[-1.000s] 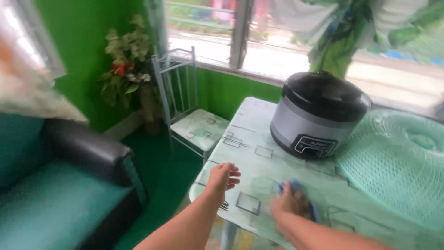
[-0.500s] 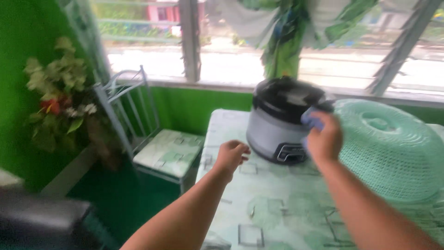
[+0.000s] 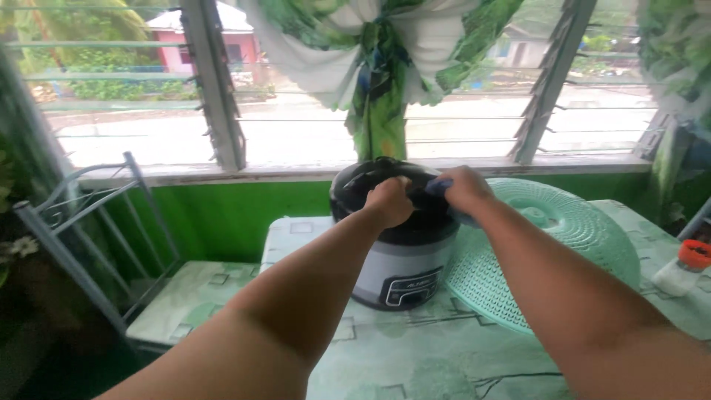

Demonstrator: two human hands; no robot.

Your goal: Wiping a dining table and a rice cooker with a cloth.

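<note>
While the left hand (image 3: 389, 200) is clenching the black lid of the rice cooker (image 3: 400, 248) at frame centre, the right hand (image 3: 463, 191) is grasping a blue cloth (image 3: 443, 185) and pressing it on the lid's right side. Wiping of the lid looks under way; the cooker's grey body, standing on the patterned table (image 3: 444, 355) beside the green mesh food cover (image 3: 563, 237), seems not yet wiped.

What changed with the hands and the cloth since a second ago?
The right hand lifted the blue cloth off the table and carried it up to the rice cooker lid. The left hand rose from above the table edge onto the lid. The cooker and green mesh cover stayed put.
</note>
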